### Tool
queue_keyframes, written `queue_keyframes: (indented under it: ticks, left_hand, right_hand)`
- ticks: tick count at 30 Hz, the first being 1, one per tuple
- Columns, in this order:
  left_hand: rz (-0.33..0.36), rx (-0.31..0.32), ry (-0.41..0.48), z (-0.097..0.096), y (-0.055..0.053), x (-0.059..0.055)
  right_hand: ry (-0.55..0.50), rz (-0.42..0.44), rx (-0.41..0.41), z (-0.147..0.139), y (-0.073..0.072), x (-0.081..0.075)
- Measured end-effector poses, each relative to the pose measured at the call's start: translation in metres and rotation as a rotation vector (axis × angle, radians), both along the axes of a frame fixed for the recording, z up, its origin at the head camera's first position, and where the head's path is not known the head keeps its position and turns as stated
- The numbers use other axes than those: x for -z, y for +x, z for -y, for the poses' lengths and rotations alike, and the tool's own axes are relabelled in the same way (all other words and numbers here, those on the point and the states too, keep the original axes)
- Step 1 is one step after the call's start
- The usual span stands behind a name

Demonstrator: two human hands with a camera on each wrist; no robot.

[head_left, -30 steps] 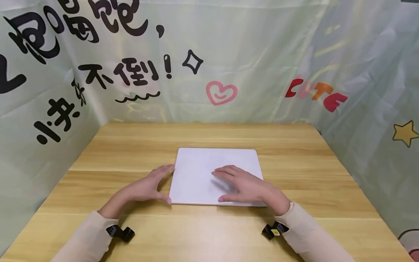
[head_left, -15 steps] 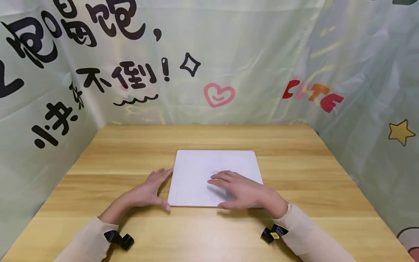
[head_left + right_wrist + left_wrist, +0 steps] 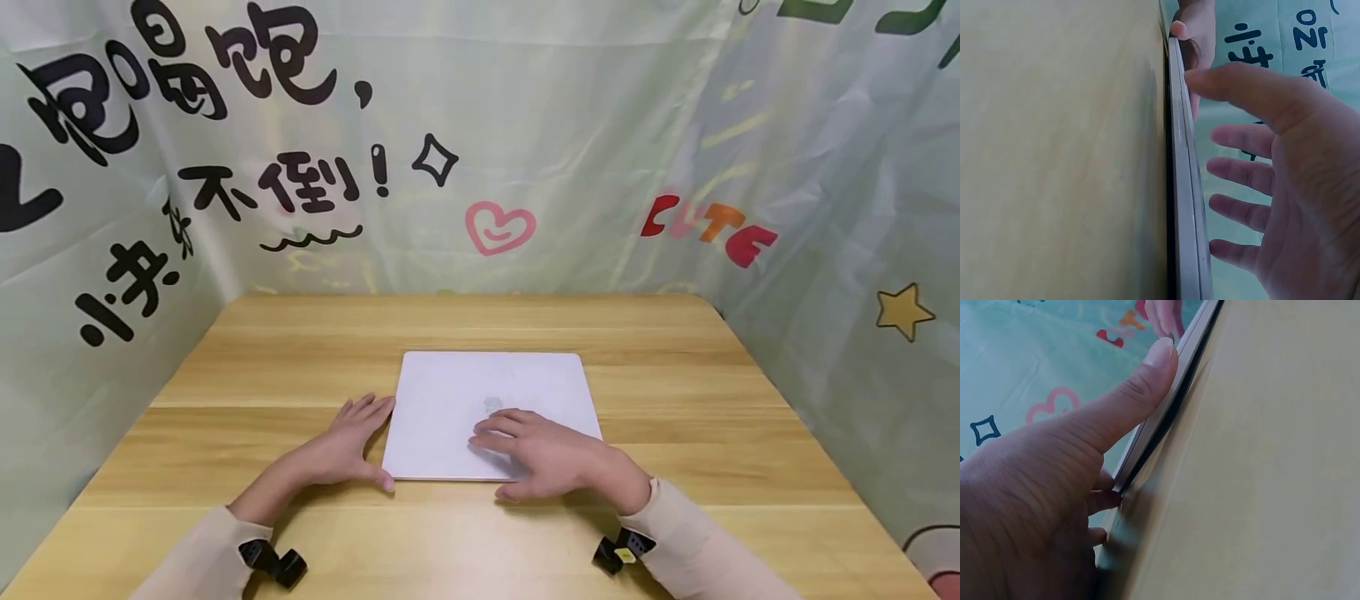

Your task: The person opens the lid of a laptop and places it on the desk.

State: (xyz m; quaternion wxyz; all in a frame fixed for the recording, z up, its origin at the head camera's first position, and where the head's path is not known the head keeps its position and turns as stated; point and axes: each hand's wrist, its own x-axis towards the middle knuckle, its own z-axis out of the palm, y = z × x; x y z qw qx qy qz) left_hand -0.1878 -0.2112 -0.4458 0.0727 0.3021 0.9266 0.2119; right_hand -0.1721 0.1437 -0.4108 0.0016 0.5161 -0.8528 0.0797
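Observation:
A closed silver laptop [image 3: 480, 379] lies flat on the wooden table [image 3: 675, 392], with a faint grey logo on its lid. My left hand [image 3: 341, 446] lies at its left side: straight fingers run along the left edge and the thumb touches the front-left corner. The left wrist view shows that thumb [image 3: 1129, 400] against the thin laptop edge [image 3: 1166, 403]. My right hand [image 3: 543, 454] rests spread on the near part of the lid, its thumb past the front edge. In the right wrist view the right hand's fingers [image 3: 1241, 175] fan out over the laptop edge [image 3: 1184, 187].
Pale green printed curtains [image 3: 525, 125] close off the table at the back and on both sides. Black cameras sit on the left wrist [image 3: 273, 560] and on the right wrist [image 3: 622, 550]. Bare wood lies all round the laptop.
My right hand has drawn back toward the near edge of the lid, uncovering the logo. The left hand stays at the left edge, and the view has tilted slightly.

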Motion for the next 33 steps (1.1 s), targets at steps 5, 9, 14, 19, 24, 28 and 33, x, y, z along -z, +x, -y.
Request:
queue_keyframes:
  ticks: [5,9,14,19,24,28,33]
  left_hand:
    - [0.011,-0.001,0.012,-0.0018,-0.0008,0.0020]
    - [0.009,0.001,0.016,-0.0026,-0.0030,0.0017]
    - [0.025,0.004,0.012,-0.0034,-0.0029,0.0008]
    - [0.027,0.008,0.000,-0.0034,-0.0016,0.0009]
    - [0.021,0.015,-0.006,-0.0027,-0.0009,0.0006]
    - [0.023,0.016,-0.006,-0.0018,-0.0002,0.0002]
    - [0.027,0.013,-0.008,0.0006,-0.0002,-0.0003]
  right_hand:
    - [0.030,-0.038,0.004,-0.0008,-0.0006,0.0030]
    - [0.040,-0.051,0.017,-0.0013,-0.0018,0.0034]
    - [0.014,-0.085,-0.005,-0.0017,-0.0031,0.0043]
    - [0.028,-0.149,-0.027,-0.0010,-0.0055,0.0046]
    - [0.028,-0.196,-0.057,-0.0005,-0.0074,0.0037]
    - [0.021,-0.227,-0.079,0.0000,-0.0070,0.0029]
    - [-0.011,-0.247,-0.090,0.0010,-0.0070,0.0029]
